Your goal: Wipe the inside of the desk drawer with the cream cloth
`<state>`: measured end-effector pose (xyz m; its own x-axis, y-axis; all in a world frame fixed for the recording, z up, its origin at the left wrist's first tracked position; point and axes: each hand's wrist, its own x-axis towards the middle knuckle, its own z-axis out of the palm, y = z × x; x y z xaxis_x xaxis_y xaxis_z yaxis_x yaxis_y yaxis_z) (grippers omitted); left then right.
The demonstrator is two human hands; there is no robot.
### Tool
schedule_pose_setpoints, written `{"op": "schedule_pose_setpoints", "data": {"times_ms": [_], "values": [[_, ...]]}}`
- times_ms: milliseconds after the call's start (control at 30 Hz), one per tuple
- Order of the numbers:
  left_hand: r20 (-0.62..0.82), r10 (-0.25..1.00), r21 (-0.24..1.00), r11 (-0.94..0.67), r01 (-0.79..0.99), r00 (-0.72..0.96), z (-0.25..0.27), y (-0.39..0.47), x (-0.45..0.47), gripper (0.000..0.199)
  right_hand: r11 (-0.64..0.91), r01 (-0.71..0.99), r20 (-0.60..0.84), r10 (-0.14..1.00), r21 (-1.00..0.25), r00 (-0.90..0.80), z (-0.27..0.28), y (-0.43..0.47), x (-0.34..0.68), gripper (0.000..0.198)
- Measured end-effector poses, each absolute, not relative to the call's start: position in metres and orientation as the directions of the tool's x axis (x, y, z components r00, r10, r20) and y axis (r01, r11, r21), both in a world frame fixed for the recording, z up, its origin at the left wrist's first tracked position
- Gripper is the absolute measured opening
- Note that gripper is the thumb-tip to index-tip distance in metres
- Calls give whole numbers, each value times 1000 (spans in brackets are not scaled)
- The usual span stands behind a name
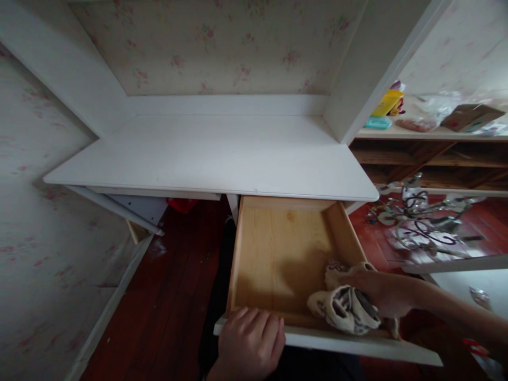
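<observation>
The left hand [250,344] curls over the white front edge of the open drawer [278,248], fingers closed on it. The right hand [387,293] is clamped on a bunched cloth [345,307], pressed into the drawer's near right corner, just right of the left hand's grip.

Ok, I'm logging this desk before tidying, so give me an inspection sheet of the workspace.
Surface: white desk top, bare.
Job's things: wooden drawer pulled open; patterned cloth bunched in its front right corner.
Clutter: boxes and packets on the side shelf; metal light fitting on the floor.
Hands: left hand grips the drawer front; right hand presses the cloth.
Cables: nothing seen.
Surroundings: floral wallpaper, dark red wooden floor.
</observation>
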<state>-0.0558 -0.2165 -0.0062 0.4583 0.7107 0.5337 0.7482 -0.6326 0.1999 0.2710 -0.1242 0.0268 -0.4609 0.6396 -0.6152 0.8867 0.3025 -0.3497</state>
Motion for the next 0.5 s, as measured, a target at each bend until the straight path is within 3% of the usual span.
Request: {"op": "schedule_pose_setpoints", "data": {"times_ms": [167,400,500], "values": [[560,690,190,-647,739,460,-10,-216,-57,19,-27,795,-717,453,-606,-530,26,-129,242,40],[613,665,187,-647,739,427,-7,-215,-56,24,-211,530,-551,533,-821,-642,4,-125,148,32],[632,654,200,-656,728,415,-7,-215,-56,22,-372,424,-562,612,-825,-557,-3,-126,95,34]]}}
